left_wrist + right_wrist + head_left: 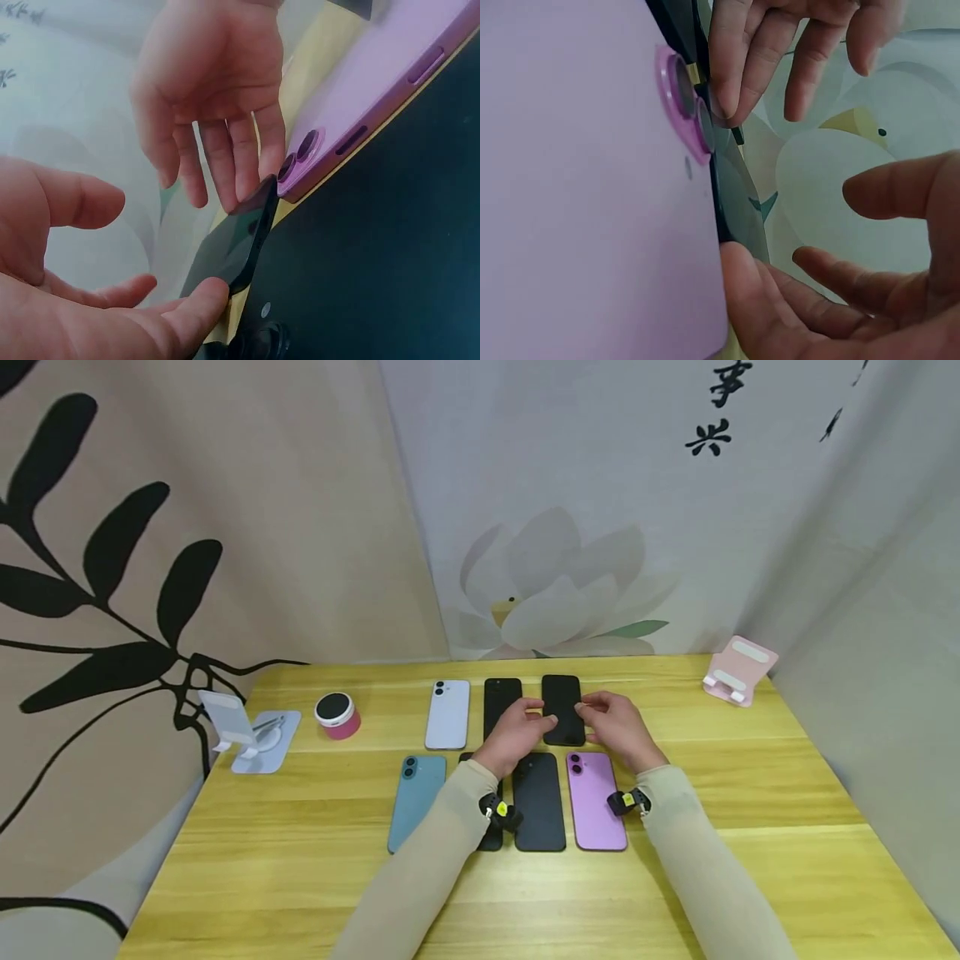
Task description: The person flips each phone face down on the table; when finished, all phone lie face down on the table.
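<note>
A black phone (561, 697) lies glossy side up at the right of the back row on the table. Both hands are at it, one on each long side. My left hand (517, 732) touches its left edge with the fingertips, thumb held apart, as the left wrist view shows. At the opposite edge, the fingertips of my right hand (618, 729) touch the phone, their thumb also raised and apart. Another black phone (502, 697) lies just left, partly hidden by my left hand. A purple phone (596, 806) lies camera side up in the front row.
A white phone (447, 716), a blue phone (415, 797) and dark phones (542, 810) lie nearby, some partly covered by my left arm. At the left are a pink-and-white round device (337, 716) and a white stand (258, 739). A pink stand (738, 672) sits at the back right.
</note>
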A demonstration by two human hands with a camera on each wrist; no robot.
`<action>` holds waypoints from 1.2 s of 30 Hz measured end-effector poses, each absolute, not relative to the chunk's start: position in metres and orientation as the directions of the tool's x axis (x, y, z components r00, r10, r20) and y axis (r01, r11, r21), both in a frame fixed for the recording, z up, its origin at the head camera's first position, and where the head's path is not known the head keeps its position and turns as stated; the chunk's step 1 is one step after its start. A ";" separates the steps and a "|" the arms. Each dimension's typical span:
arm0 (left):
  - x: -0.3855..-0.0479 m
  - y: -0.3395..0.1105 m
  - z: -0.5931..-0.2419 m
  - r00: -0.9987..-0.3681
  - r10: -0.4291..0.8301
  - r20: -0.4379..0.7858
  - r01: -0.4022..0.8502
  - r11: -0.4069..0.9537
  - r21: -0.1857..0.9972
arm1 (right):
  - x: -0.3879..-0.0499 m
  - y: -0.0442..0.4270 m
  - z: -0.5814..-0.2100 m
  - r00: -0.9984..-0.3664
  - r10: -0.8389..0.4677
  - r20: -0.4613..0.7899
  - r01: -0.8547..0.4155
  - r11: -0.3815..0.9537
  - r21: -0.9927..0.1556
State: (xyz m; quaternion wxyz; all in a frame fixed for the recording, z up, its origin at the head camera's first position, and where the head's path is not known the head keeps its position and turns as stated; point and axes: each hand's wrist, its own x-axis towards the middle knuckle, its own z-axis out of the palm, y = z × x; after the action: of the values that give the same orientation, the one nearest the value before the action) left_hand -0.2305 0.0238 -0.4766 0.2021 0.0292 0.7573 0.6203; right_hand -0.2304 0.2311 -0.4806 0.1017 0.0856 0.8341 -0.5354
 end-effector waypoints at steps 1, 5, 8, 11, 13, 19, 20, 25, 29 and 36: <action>-0.231 0.024 -0.477 -0.916 0.296 -0.272 -0.212 0.221 0.952 | -0.231 0.231 -0.481 -0.964 0.039 -0.262 0.255 0.407 -0.877; -0.232 0.023 -0.477 -0.911 0.292 -0.291 -0.239 0.202 0.950 | -0.232 0.229 -0.481 -0.966 0.047 -0.255 0.251 0.406 -0.879; -0.233 0.023 -0.476 -0.910 0.286 -0.300 -0.258 0.176 0.950 | -0.234 0.226 -0.480 -0.969 0.046 -0.245 0.241 0.411 -0.879; -0.233 0.025 -0.476 -0.913 0.279 -0.297 -0.272 0.124 0.954 | -0.234 0.225 -0.479 -0.970 0.052 -0.236 0.236 0.413 -0.879; -0.234 0.027 -0.476 -0.917 0.271 -0.292 -0.277 0.096 0.956 | -0.233 0.224 -0.478 -0.975 0.052 -0.216 0.217 0.430 -0.876; -0.235 0.030 -0.473 -0.935 0.249 -0.252 -0.255 0.024 0.967 | -0.231 0.214 -0.482 -0.998 0.027 -0.061 0.066 0.568 -0.820; -0.235 0.030 -0.473 -0.937 0.251 -0.243 -0.249 0.010 0.969 | -0.232 0.212 -0.482 -0.999 0.024 -0.041 0.047 0.590 -0.806; -0.236 0.030 -0.475 -0.937 0.276 -0.214 -0.236 -0.049 0.971 | -0.233 0.205 -0.480 -1.000 0.031 -0.003 0.021 0.626 -0.779; -0.238 0.031 -0.479 -0.927 0.310 -0.211 -0.259 -0.124 0.958 | -0.235 0.203 -0.477 -0.999 0.029 -0.026 0.038 0.592 -0.805; -0.241 0.034 -0.483 -0.873 0.427 -0.235 -0.315 -0.127 0.941 | -0.236 0.203 -0.475 -0.997 0.025 -0.072 0.073 0.579 -0.812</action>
State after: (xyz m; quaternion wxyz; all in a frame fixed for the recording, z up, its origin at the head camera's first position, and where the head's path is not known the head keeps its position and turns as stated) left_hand -0.2408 0.0341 -0.4829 0.2474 0.0457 0.6125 0.7494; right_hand -0.2364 0.2029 -0.4749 0.0261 0.0277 0.8880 -0.4582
